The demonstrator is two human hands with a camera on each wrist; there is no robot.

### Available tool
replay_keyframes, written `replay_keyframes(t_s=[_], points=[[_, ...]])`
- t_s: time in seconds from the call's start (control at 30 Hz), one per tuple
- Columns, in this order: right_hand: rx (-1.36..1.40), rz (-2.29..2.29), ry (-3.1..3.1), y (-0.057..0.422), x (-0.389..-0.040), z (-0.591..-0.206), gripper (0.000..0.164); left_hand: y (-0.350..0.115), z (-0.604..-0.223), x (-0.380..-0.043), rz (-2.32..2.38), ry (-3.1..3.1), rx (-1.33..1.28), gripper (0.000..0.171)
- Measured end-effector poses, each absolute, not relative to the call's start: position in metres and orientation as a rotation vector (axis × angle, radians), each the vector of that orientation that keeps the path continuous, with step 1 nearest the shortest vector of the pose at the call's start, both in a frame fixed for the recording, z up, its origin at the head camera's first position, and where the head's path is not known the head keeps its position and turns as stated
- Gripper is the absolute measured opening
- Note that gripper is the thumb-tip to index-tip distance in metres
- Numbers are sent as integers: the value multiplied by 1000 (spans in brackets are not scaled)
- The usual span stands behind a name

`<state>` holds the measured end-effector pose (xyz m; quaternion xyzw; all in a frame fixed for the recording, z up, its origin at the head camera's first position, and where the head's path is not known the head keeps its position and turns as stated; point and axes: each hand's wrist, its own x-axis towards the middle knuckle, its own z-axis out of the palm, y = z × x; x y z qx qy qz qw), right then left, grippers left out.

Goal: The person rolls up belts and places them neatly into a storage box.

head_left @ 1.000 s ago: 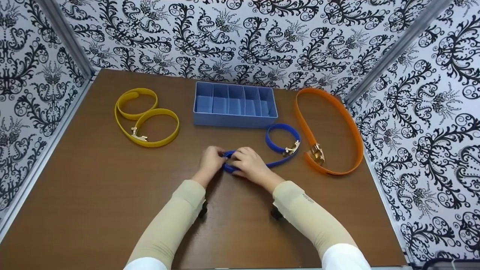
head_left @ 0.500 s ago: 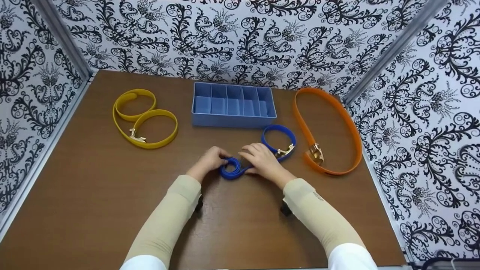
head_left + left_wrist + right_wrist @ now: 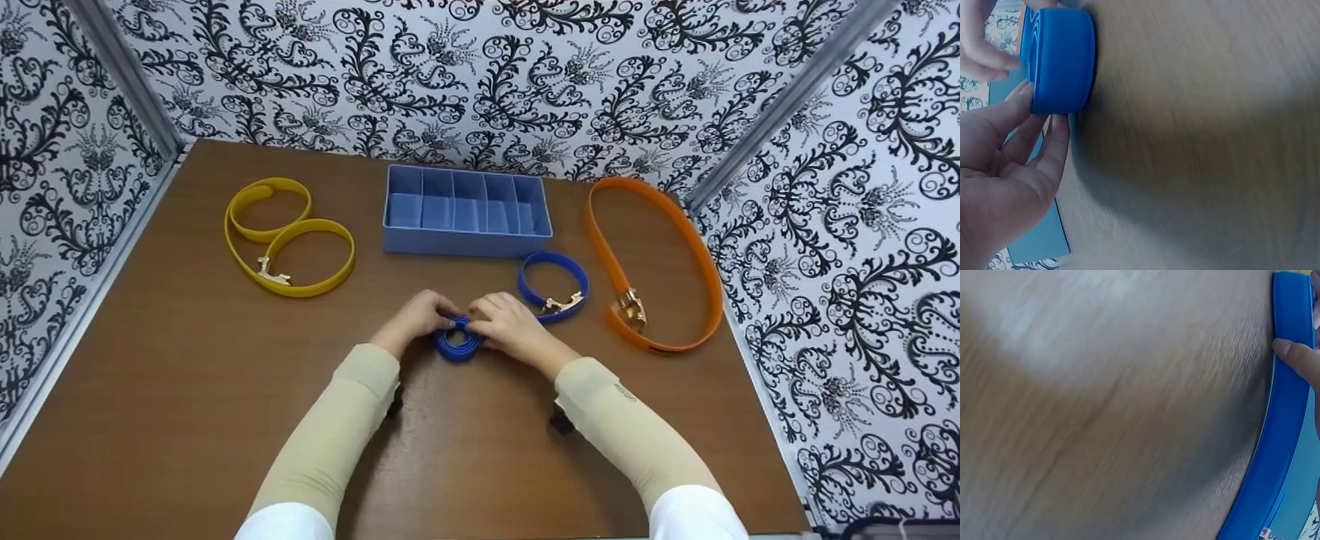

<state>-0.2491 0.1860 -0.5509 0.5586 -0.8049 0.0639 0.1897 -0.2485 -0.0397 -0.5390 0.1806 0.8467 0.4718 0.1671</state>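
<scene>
A blue belt (image 3: 459,354) stands on edge on the table, partly wound into a small coil. My left hand (image 3: 421,316) pinches the left side of that coil. In the left wrist view, the thumb and fingers of the left hand (image 3: 1010,174) hold the rolled blue belt (image 3: 1066,62) from one side. My right hand (image 3: 511,326) grips the strap at the coil's right side. The right wrist view shows the right thumb (image 3: 1296,359) against the blue strap (image 3: 1289,410); the other fingers are mostly out of view. The loose end curves right to a gold buckle (image 3: 562,304).
A blue-grey box (image 3: 465,242) with several compartments stands at the back. To the left lies a yellow belt (image 3: 322,286), loosely looped. An orange belt (image 3: 709,262) forms a wide loop at the right. Patterned walls (image 3: 480,75) enclose the table.
Half a second ago my right hand was farther right along the strap; it has come back left against the coil. The buckle end has shifted slightly left. My left hand has stayed at the coil.
</scene>
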Motion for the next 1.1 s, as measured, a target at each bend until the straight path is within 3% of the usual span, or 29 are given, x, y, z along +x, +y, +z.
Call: replay_keyframes(t_s=[0.13,0.37,0.53,0.8,1.1], points=[[1619,190,-2227,181,-247,-551,12,-42,-537,-249,1376,2347,407,27],[1583,112,-2277,167,-245,-547,5,-40,-539,-249,1433,2457,206,24],[1532,88,-2347,160,-246,-545,5,-37,-539,-246,1483,2601,7,21],[1414,-11,-2530,147,-247,-540,16,-33,-537,-236,1434,2603,-261,33],[1413,16,-2476,142,-250,-540,16,-20,-535,-240,1368,2683,-290,32]])
